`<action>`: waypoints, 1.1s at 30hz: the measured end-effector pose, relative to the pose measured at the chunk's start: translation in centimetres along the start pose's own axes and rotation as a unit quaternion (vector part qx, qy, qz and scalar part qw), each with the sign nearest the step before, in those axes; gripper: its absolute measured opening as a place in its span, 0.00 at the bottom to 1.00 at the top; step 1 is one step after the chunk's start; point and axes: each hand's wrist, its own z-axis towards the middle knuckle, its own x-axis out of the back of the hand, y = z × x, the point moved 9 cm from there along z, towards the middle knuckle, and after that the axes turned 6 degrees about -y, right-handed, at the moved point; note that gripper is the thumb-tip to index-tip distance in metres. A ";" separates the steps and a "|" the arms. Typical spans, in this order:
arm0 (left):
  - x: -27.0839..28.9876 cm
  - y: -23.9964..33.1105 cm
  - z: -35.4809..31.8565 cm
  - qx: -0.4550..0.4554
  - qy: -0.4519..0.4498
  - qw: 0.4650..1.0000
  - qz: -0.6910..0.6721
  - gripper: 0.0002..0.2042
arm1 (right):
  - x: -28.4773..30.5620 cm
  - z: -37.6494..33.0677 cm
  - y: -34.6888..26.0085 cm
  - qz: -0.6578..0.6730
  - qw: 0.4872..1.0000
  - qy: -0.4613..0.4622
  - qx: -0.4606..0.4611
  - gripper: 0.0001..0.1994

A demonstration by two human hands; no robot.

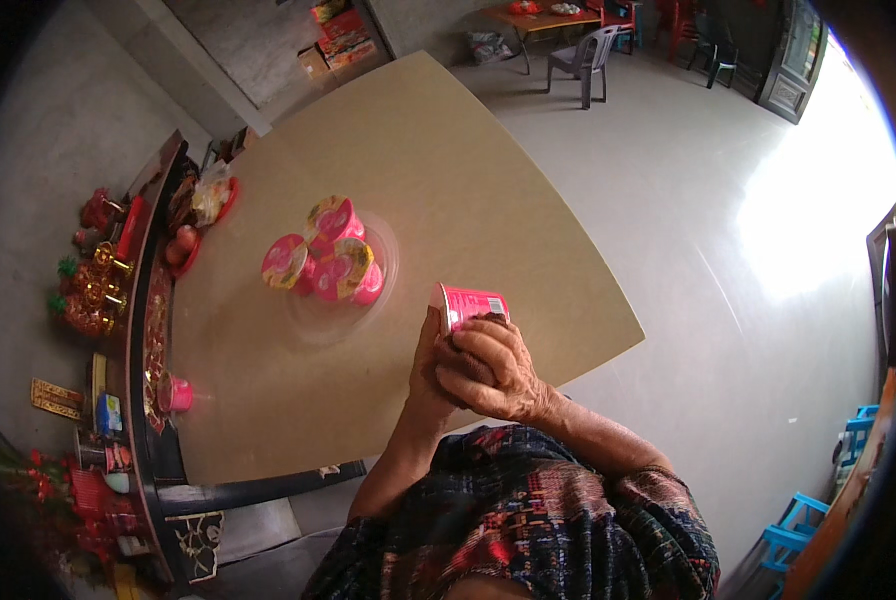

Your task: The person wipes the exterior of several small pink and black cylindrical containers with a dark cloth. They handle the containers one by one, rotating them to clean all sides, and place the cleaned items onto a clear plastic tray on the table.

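Note:
A pink instant-noodle-style cup (pixel 477 301) is tipped on its side above the table's near edge, its pale rim facing left. My left hand (pixel 426 365) is closed around the cup's left side; its fingers are partly hidden. Bunched against the cup is a brown cloth (pixel 468 361), gripped in the curled fingers of my right hand (pixel 509 372). Farther off, three similar pink cups with printed lids, a back cup (pixel 335 222), a left cup (pixel 287 263) and a front cup (pixel 348 272), stand together on a clear round plate (pixel 388 262).
The beige table (pixel 438 160) spreads out ahead of me. One more pink cup (pixel 175 392) stands at its left edge, beside a dark altar-like shelf (pixel 144 330) with red and gold ornaments. A grey chair (pixel 586 62) and blue stools (pixel 794 530) stand on the floor.

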 end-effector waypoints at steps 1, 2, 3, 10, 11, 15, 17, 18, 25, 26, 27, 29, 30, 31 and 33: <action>0.2 0.1 -0.2 -0.023 0.028 0.998 0.050 0.26 | 0.2 0.1 0.6 0.024 0.999 0.015 -0.031 0.24; -0.1 0.1 -0.2 -0.040 0.056 0.993 0.100 0.26 | 0.4 0.2 1.1 0.044 0.997 0.029 -0.061 0.23; 0.4 2.0 -1.2 -0.135 0.173 0.925 0.312 0.26 | 0.6 0.5 1.6 0.064 0.993 0.043 -0.091 0.23; 2.0 3.4 -1.4 -0.140 0.088 0.940 0.298 0.33 | -1.0 3.3 8.2 0.303 0.908 -0.089 -0.275 0.14; 1.8 3.4 -1.5 -0.132 0.075 0.933 0.328 0.36 | -1.7 3.3 9.0 0.332 0.887 -0.123 -0.296 0.15; 2.5 2.6 -1.9 -0.106 0.081 0.931 0.339 0.35 | -4.7 3.6 10.6 0.401 0.825 -0.270 -0.293 0.16; 2.7 2.5 -2.0 -0.104 0.065 0.933 0.338 0.35 | -5.7 3.0 10.6 0.446 0.763 -0.303 -0.356 0.17; 1.9 2.3 -1.9 -0.101 0.034 0.936 0.335 0.36 | -5.9 2.8 10.4 0.460 0.749 -0.303 -0.367 0.17; 0.3 3.5 -1.3 -0.161 0.074 0.918 0.355 0.32 | -1.4 2.3 9.6 0.414 0.850 -0.084 -0.315 0.16; 1.1 4.0 -1.5 -0.172 0.086 0.920 0.341 0.32 | 0.1 2.7 8.5 0.327 0.908 -0.040 -0.259 0.15; 2.0 4.6 -1.5 -0.182 0.098 0.923 0.324 0.32 | 0.8 2.8 7.3 0.268 0.933 -0.034 -0.239 0.16; 2.1 4.6 -0.3 -0.124 0.011 0.978 0.166 0.30 | 1.8 2.5 4.2 0.174 0.961 0.036 -0.210 0.17; 0.7 3.9 0.3 -0.078 -0.042 0.989 0.122 0.29 | 1.4 1.8 2.8 0.139 0.971 0.057 -0.184 0.18; 0.2 3.2 0.0 -0.078 -0.006 0.986 0.147 0.30 | 0.8 0.6 1.8 0.103 0.979 0.078 -0.158 0.18; -1.0 2.0 0.0 -0.063 0.031 0.988 0.141 0.30 | -0.6 -1.4 0.1 0.053 0.991 0.056 -0.112 0.22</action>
